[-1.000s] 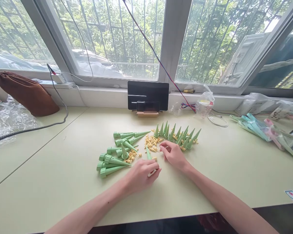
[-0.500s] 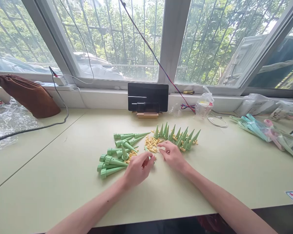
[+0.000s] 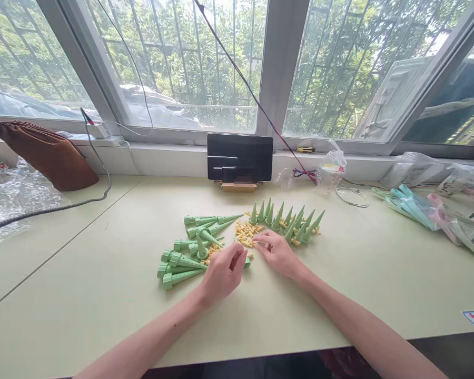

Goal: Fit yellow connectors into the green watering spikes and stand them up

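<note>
My left hand (image 3: 224,269) is closed around a green plastic spike (image 3: 247,262), whose wide end shows below the fingers; the rest is hidden. A yellow bit shows beside that end. My right hand (image 3: 277,253) reaches to the near right edge of a pile of small yellow plastic pieces (image 3: 245,231), thumb and forefinger pinched at one of them. Left of the pile, several green spikes (image 3: 181,260) lie on their sides, with one upright among them. On the right, several green cones (image 3: 288,218) stand points up, with yellow pieces at their bases.
Behind the pile, a black tablet (image 3: 240,152) leans on a small stand with a phone in front. A brown bag (image 3: 43,155) and a dark cable (image 3: 63,207) lie at left. To the right are a plastic cup (image 3: 332,171), a white cable (image 3: 352,197) and bagged items (image 3: 414,208).
My left hand has turned slightly, bringing the spike's wide end into view. My right thumb and forefinger have drawn together at the yellow pieces.
</note>
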A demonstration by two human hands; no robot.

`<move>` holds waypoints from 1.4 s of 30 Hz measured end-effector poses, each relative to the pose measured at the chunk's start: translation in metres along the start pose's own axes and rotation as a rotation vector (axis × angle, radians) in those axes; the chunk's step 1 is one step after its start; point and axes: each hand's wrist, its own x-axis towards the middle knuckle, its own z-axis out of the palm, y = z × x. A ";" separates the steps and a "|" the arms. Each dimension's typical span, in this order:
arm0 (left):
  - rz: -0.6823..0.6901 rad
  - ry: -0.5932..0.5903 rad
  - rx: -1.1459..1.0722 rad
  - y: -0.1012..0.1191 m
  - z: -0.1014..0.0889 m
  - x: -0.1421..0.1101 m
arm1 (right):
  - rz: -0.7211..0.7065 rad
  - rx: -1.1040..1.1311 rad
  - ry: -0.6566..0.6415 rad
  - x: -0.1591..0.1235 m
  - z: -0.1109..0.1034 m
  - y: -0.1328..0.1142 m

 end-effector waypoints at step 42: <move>-0.023 0.025 -0.021 0.003 -0.001 0.004 | -0.018 -0.074 -0.027 0.000 -0.001 0.000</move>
